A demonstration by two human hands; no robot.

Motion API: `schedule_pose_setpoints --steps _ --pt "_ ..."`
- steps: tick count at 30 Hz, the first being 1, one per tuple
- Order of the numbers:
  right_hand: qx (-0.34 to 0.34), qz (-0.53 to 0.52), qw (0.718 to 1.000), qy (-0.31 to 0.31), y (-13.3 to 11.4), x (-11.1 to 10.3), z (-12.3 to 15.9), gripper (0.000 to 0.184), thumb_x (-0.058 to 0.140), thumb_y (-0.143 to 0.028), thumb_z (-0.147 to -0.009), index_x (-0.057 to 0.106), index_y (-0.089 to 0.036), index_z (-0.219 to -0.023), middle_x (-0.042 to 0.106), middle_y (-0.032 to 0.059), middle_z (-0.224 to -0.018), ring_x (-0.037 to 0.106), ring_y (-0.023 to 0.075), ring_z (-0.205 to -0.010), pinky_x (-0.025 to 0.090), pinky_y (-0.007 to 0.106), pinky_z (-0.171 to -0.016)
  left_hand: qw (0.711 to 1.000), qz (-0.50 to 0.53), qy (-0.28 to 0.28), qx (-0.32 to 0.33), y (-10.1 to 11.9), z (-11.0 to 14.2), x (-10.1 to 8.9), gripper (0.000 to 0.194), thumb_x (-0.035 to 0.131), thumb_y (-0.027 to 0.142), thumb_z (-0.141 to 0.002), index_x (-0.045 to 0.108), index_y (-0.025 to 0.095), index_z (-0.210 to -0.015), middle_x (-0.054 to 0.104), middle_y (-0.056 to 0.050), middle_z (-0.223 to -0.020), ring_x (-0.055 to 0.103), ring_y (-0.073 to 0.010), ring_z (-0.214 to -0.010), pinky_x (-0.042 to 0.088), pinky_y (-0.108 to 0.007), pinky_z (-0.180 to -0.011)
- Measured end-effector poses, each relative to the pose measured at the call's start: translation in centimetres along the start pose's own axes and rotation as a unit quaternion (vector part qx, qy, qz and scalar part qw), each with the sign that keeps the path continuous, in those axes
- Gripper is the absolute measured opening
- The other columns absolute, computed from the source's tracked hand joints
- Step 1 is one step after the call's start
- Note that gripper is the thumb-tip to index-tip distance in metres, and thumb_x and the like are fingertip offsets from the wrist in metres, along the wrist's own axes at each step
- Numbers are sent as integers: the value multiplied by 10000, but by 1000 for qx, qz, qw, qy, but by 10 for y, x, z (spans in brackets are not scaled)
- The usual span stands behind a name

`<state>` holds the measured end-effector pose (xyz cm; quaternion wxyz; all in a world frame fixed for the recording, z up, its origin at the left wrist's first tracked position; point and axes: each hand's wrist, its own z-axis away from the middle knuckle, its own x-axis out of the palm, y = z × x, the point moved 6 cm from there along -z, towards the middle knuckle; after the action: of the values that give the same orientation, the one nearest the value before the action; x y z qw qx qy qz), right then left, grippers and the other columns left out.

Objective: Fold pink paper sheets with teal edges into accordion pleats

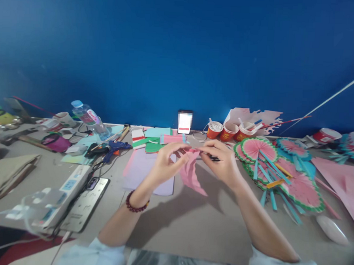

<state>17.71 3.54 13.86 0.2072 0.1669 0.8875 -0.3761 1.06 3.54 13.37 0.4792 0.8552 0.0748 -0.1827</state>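
Note:
Both hands hold a strip of pink paper (pixel 193 177) above the middle of the table. My left hand (pixel 171 162) pinches its top edge from the left, and a dark beaded bracelet (pixel 137 203) circles that wrist. My right hand (pixel 221 162) grips the same top edge from the right, and a small black item (pixel 214 158) shows by its fingers, its kind unclear. Below the hands the strip hangs loose and slightly curled. Under my left hand lie lilac paper sheets (pixel 147 172), with green paper (pixel 152 146) behind them.
Folded pink-and-green paper fans (pixel 301 184) lie to the right, near a white computer mouse (pixel 332 230). Red paper cups (pixel 229 131) and a lit phone (pixel 185 122) stand along the blue wall. At left are a power strip (pixel 62 195), another phone (pixel 85 205), a glue gun (pixel 115 149) and a tilted bottle (pixel 90 118).

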Motion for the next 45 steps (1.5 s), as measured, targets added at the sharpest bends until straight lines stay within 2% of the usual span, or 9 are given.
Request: schedule_pose_setpoints --steps 4,8,11,18,25,32,35,40,45 --pt "-58 61 995 52 -18 1 5 173 563 -165 -849 705 -217 -934 666 53 -840 629 166 -789 517 293 -713 999 25 -8 -38 14 7 8 171 611 266 -823 673 180 -957 709 -59 -922 661 -143 -777 549 -243 -688" --pt "-83 83 989 92 -29 0 9 107 596 -171 -834 690 -205 -869 685 58 -803 634 181 -768 524 312 -705 997 27 18 -73 13 11 9 149 634 275 -800 701 178 -892 727 -42 -836 676 -139 -715 550 -214 -617" --pt "-93 87 985 114 -32 2 12 106 595 -154 -829 677 -214 -859 692 53 -800 640 183 -749 530 315 -705 997 12 40 -72 11 13 7 140 601 254 -820 719 178 -826 729 -31 -769 663 -126 -651 536 -203 -589" --pt "-121 73 977 157 -39 8 22 192 642 -78 -773 656 -211 -911 679 49 -779 630 179 -741 540 311 -688 994 -72 76 -9 23 16 0 155 564 204 -835 694 177 -756 723 -20 -759 636 -116 -634 510 -203 -607" --pt "-148 81 967 192 -44 12 28 247 637 -82 -781 674 -235 -972 688 45 -777 648 179 -726 553 321 -680 990 -114 78 14 34 21 -4 235 536 228 -863 649 163 -668 640 5 -594 575 -98 -547 476 -196 -568" --pt "-159 69 966 193 -44 14 33 337 619 -62 -793 669 -250 -1068 683 52 -841 653 181 -779 556 323 -682 980 -152 109 68 47 27 -5 116 558 199 -835 669 181 -807 707 -20 -723 633 -115 -601 504 -211 -585" --pt "-165 54 965 197 -45 13 32 368 601 -38 -789 668 -244 -1086 687 58 -850 654 182 -785 556 324 -685 974 -181 103 84 47 31 -3 100 584 213 -831 669 189 -877 717 -27 -750 645 -117 -616 517 -209 -609" --pt "-128 -2 975 182 -41 12 30 340 610 -52 -781 690 -262 -1035 699 50 -896 668 180 -801 566 334 -715 957 -233 118 130 52 35 -5 125 543 181 -868 656 193 -923 735 -45 -835 682 -137 -698 531 -218 -667" --pt "-62 -77 982 160 -35 10 24 191 619 -111 -801 701 -244 -910 716 53 -891 682 179 -809 577 331 -727 928 -301 107 192 65 37 -4 163 532 122 -859 632 182 -972 740 -54 -877 694 -165 -760 528 -258 -678"
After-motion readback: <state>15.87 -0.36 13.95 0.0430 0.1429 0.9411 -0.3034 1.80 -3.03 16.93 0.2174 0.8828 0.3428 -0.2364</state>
